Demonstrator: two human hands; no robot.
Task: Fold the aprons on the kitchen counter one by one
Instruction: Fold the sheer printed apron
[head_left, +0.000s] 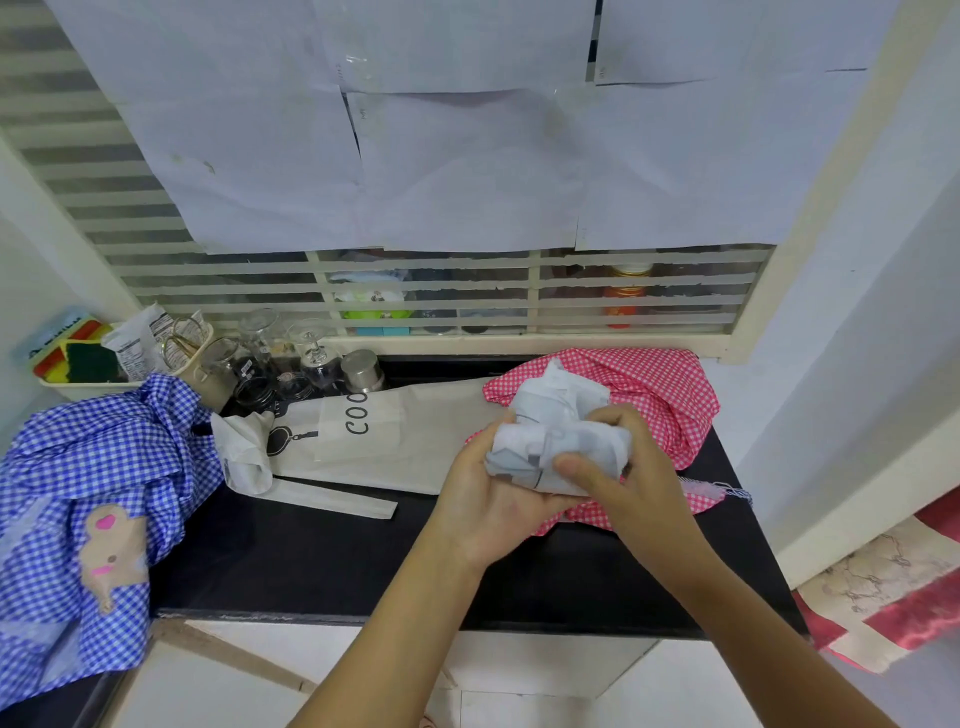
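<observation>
Black counter (311, 561) below slatted window, cream apron (415, 447) printed "COO" lying flat. Right of cream apron: red checked apron (660, 395) heaped; white-grey apron (561, 436) bunched, left hand (488, 499) cupping underside, right hand (623, 467) gripping top. Left of cream apron: blue checked apron (104, 467) draped over counter edge. Behind cream apron: glass jars (260, 364).

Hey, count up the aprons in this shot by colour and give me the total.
Blue checked apron: 1
Cream printed apron: 1
Red checked apron: 1
White and grey apron, bunched in the left hand and right hand: 1
Total: 4
</observation>
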